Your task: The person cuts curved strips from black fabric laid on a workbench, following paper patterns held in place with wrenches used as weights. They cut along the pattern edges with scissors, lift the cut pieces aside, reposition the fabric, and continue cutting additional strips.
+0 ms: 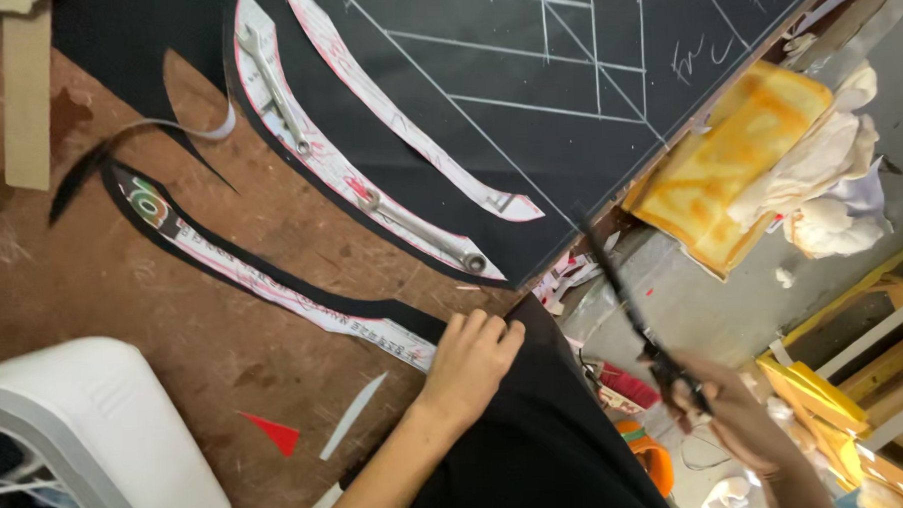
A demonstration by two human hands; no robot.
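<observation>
Your left hand (467,362) lies flat, fingers together, pinning black fabric (537,421) on the table (173,294), while your right hand (737,414) has its grip wrapped round black scissors (628,303).

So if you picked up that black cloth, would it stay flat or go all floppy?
Probably floppy: the black cloth already drapes over the table edge under the left hand. It looks thin and likely light for its size. The two wrenches resting on the paper pattern pieces suggest the layers shift easily if pushed.
</observation>
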